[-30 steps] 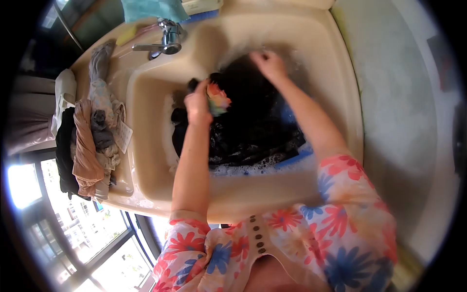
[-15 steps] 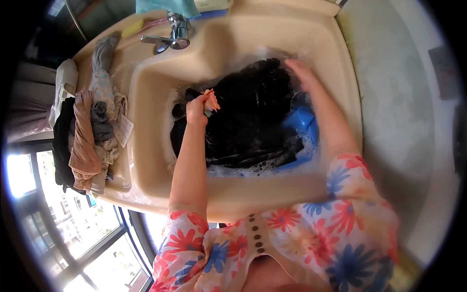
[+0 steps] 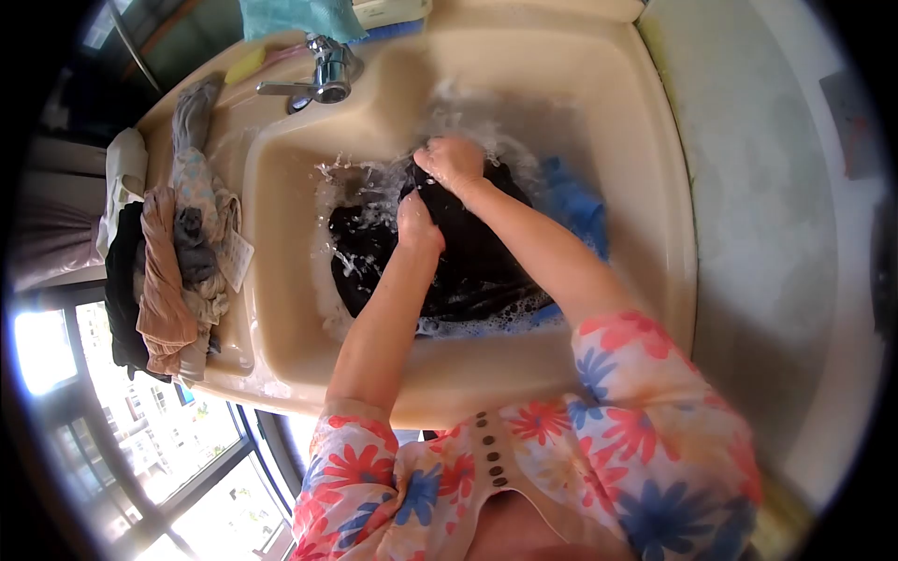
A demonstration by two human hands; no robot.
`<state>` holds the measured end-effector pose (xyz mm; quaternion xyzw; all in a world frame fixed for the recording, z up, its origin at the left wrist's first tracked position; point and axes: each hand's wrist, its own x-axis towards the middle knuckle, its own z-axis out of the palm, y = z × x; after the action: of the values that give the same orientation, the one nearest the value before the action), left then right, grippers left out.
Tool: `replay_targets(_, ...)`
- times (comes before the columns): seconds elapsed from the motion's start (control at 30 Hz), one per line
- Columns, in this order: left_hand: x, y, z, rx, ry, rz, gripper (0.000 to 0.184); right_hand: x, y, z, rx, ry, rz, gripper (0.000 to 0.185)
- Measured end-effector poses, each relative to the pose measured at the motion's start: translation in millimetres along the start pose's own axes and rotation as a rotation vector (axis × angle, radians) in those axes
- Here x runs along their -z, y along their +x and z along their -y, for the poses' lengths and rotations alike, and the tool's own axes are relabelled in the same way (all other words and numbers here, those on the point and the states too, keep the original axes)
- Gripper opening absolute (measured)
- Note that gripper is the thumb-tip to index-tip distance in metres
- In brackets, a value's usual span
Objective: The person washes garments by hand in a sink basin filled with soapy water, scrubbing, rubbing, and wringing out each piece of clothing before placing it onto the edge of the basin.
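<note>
In the water of the beige sink lies a soaked black garment, bunched up with foam along its edges. My left hand is closed on a fold of it near the middle of the basin. Just above and to the right, my right hand is shut on another part of the black fabric, knuckles up. Water splashes around both hands. Partly under water, a blue cloth shows beside the garment on the right.
A chrome faucet stands at the back left, with a teal cloth behind it. Several garments, including a brown one, are heaped on the left ledge. A window is at lower left, a pale wall at right.
My right hand has come from the sink's right side to the middle and gripped the black garment. My left hand has shifted right and down; the orange patch beside it is out of sight.
</note>
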<state>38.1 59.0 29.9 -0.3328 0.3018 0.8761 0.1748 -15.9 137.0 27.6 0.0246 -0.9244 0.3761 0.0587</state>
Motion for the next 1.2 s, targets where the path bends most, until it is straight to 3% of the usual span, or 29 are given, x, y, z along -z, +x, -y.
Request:
replay_targets(0.07, -5, -5, -2, 0.031, 0.010, 0.019, 0.030, 4, -4, 3, -0.086, -0.050, -0.057, 0.031)
replay_targets(0.1, 10, 6, -5, 0.007, -0.003, 0.079, 0.030, 14, -19, 17, -0.004, -0.026, -0.011, 0.030)
replay_targets(0.13, 58, 48, 2, -0.037, -0.129, 0.506, 0.030, 27, -38, 39, 0.165, 0.054, -0.080, 0.022)
replay_targets(0.2, 54, 51, 28, -0.294, -0.421, 1.151, 0.033, 49, -68, 74, 0.484, 0.213, -0.221, 0.008)
replay_targets(0.23, 55, 44, 15, -0.187, -0.397, 1.180, 0.034, 38, -63, 62, 0.314, 0.171, -0.160, 0.011)
replay_targets(0.27, 58, 36, -3, -0.136, 0.014, 0.529, 0.035, 19, -45, 36, 0.152, 0.128, -0.100, 0.016)
replay_targets(0.3, 7, 3, -11, -0.049, 0.155, -0.013, 0.036, 11, -21, 15, -0.007, 0.079, -0.042, 0.023)
replay_targets(0.33, -2, 4, -15, -0.134, 0.240, -0.089, 0.034, 22, 2, -10, -0.120, -0.001, 0.038, 0.031)
replay_targets(0.37, -6, 6, -20, -0.216, 0.326, -0.171, 0.032, 13, 17, -64, 0.045, 0.000, -0.023, 0.034)
replay_targets(0.4, -5, 2, -35, -0.264, 0.568, -0.080, 0.036, 46, 20, -63, -0.097, -0.084, 0.062, 0.037)
replay_targets(0.43, -10, -7, -46, -0.209, 0.372, -0.107, 0.040, 66, 25, -76, -0.225, -0.023, 0.021, 0.038)
replay_targets(0.5, 3, -6, -70, -0.374, 0.310, -0.243, 0.043, 100, 34, -146, -0.273, 0.010, -0.142, 0.047)
replay_targets(0.57, 19, -3, -76, -0.369, 0.352, -0.212, 0.049, 107, 28, -153, -0.465, -0.050, 0.006, 0.057)
replay_targets(0.6, 18, -3, -64, -0.486, 0.555, -0.269, 0.060, 62, 27, -172, -0.219, -0.107, -0.155, 0.060)
replay_targets(0.63, 38, 18, -51, -0.492, 0.669, -0.182, 0.065, 51, 17, -144, -0.209, 0.184, 0.093, 0.055)
replay_targets(0.67, 39, 18, -43, -0.418, 0.733, -0.163, 0.063, 53, 6, -109, -0.052, 0.264, 0.272, 0.050)
replay_targets(0.73, 39, 19, -39, -0.304, 0.776, -0.204, 0.066, 46, -4, -91, 0.065, 0.085, 0.370, 0.042)
replay_targets(0.77, 40, 19, -46, -0.268, 0.643, -0.165, 0.062, 57, -2, -82, 0.069, 0.034, 0.460, 0.041)
replay_targets(0.83, 46, 11, -68, -0.189, 0.353, -0.102, 0.054, 86, 17, -121, -0.190, 0.333, 0.240, 0.040)
replay_targets(0.9, 56, 20, -69, -0.145, 0.394, -0.149, 0.059, 117, 31, -143, -0.404, 0.426, 0.062, 0.046)
replay_targets(0.93, 51, 24, -65, -0.132, 0.404, -0.180, 0.060, 110, 28, -136, -0.298, 0.406, 0.089, 0.051)
replay_targets(1.0, 20, -6, -53, -0.130, 0.517, -0.052, 0.087, 57, 26, -128, -0.136, 0.275, 0.135, 0.061)
replay_targets(1.03, 19, -5, -51, -0.083, 0.415, 0.032, 0.086, 58, 9, -76, -0.084, 0.017, 0.160, 0.063)
replay_targets(1.07, 21, -2, -51, -0.036, 0.317, 0.114, 0.085, 33, 8, -67, -0.037, 0.181, 0.347, 0.055)
replay_targets(1.1, 25, 3, -52, 0.011, 0.219, 0.194, 0.084, 6, -2, -52, 0.197, 0.153, 0.297, 0.047)
replay_targets(1.17, 61, 28, -55, 0.126, 0.003, 0.615, 0.067, 20, -53, 31, 0.458, 0.076, 0.217, 0.045)
replay_targets(1.2, 61, 26, -50, 0.345, -0.232, 0.884, 0.054, 27, -80, 62, 0.509, 0.198, 0.147, 0.032)
